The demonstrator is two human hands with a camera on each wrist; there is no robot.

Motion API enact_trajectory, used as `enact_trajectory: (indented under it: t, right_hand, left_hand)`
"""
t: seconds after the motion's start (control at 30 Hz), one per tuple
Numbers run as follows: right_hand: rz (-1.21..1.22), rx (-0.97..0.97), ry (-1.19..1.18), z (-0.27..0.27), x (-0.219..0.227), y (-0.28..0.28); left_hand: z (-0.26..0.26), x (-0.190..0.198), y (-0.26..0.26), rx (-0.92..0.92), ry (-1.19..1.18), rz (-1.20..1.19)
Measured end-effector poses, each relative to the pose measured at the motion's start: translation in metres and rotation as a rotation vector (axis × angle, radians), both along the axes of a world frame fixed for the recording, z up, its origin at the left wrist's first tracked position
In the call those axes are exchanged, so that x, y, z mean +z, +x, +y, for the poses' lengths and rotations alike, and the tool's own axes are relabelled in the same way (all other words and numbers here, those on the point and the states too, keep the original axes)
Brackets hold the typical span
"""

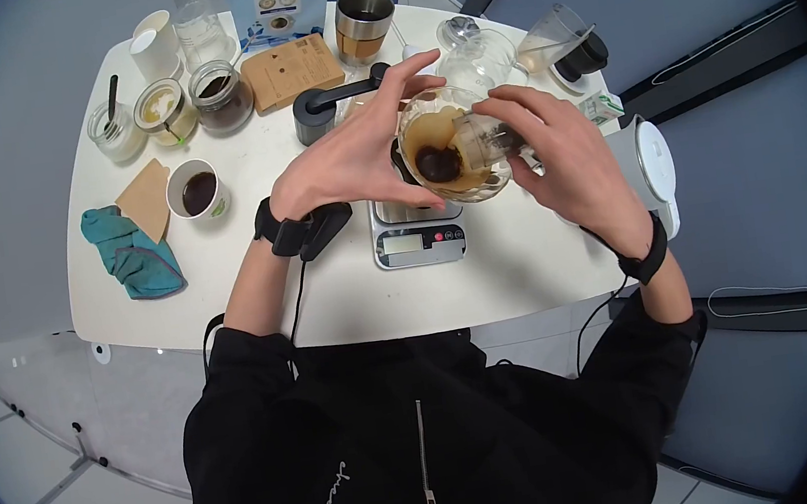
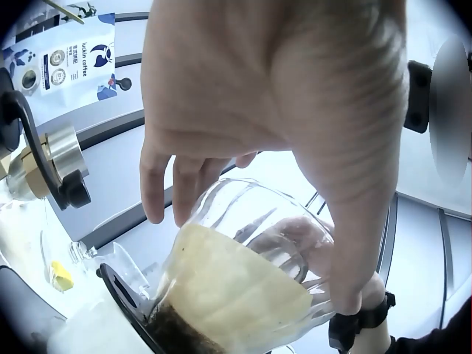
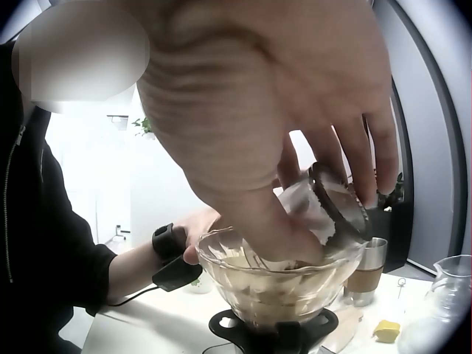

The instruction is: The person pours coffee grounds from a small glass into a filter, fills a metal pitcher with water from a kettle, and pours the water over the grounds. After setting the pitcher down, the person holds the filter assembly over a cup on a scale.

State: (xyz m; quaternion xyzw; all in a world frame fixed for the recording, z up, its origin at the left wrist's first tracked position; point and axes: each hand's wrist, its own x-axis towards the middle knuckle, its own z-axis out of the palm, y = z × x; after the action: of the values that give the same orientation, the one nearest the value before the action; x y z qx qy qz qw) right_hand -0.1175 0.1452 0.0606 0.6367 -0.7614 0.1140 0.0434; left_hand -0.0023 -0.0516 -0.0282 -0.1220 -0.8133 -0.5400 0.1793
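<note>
In the head view, my right hand [image 1: 568, 156] grips a small clear cup [image 1: 480, 140] tipped over a glass coffee dripper [image 1: 488, 186]. A dark band on the cup shows in the right wrist view. Dark coffee grounds [image 1: 438, 162] lie in the paper filter [image 1: 419, 134] lining the dripper. My left hand [image 1: 351, 153] spreads around the dripper's left side, thumb at the near rim, fingers at the far side. The dripper sits in a black holder [image 3: 276, 333], above a digital scale [image 1: 421, 247]. A hand grinder [image 1: 311, 117] with a crank stands beyond my left hand.
Left are a paper cup [image 1: 216, 196] of dark liquid, a teal cloth [image 1: 137, 254] and brown filter papers [image 1: 146, 198]. Several jars, a cardboard box [image 1: 291, 71] and a steel tumbler [image 1: 365, 20] stand behind. A glass server [image 1: 479, 61] and white kettle [image 1: 655, 166] are right.
</note>
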Motion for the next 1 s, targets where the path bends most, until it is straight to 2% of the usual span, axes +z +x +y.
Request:
enact_trajectory:
  t: [0.13,0.23,0.4,0.5,0.63,0.83,1.0]
  right_hand:
    - [0.136,0.078,0.082,-0.008,0.003,0.004]
    - [0.071,0.061,0.266,-0.014,0.011,0.005]
    - [-0.054,0.071,0.301,-0.022,0.017,0.001]
    - [-0.176,0.103,0.207,-0.024,0.019,-0.002]
    - [-0.3,0.069,0.226,-0.026,0.02,-0.005]
    - [-0.294,0.144,0.039,-0.023,0.012,-0.011]
    - [-0.382,0.109,-0.112,-0.019,0.002,-0.007]
  left_hand:
    - [-0.001,-0.001,-0.001,-0.001,-0.019,0.028]
    - [-0.001,0.0,0.0,0.005,-0.02,0.013]
    - [-0.002,0.0,0.002,0.016,-0.024,0.005]
    - [-0.004,-0.004,0.0,0.017,-0.038,0.045]
    - [-0.004,-0.004,0.0,0.017,-0.052,0.061]
    - [-0.005,0.0,0.002,-0.008,-0.019,0.006]
    - [-0.006,-0.001,0.003,-0.013,-0.024,0.013]
